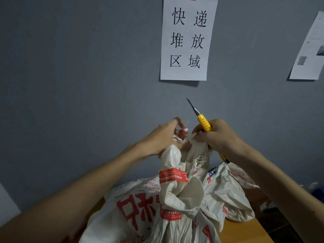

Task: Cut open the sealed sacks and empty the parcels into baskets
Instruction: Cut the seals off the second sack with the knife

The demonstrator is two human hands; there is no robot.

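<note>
A white woven sack (140, 207) with red print stands in front of me, its gathered neck (178, 165) raised between my hands. Red tape bands wrap the neck. My left hand (163, 137) grips the top of the neck, where a red seal tag (182, 133) shows. My right hand (217, 135) holds a yellow utility knife (204, 123) with its blade pointing up and away, and its fingers also pinch frayed sack fabric. A second printed white sack (233, 190) lies behind on the right.
A grey wall (87, 67) rises close behind the sacks, with a white paper sign (187, 37) and another sheet (310, 50) taped to it. The sacks rest on a wooden surface (245, 232). Dark floor lies at the lower right.
</note>
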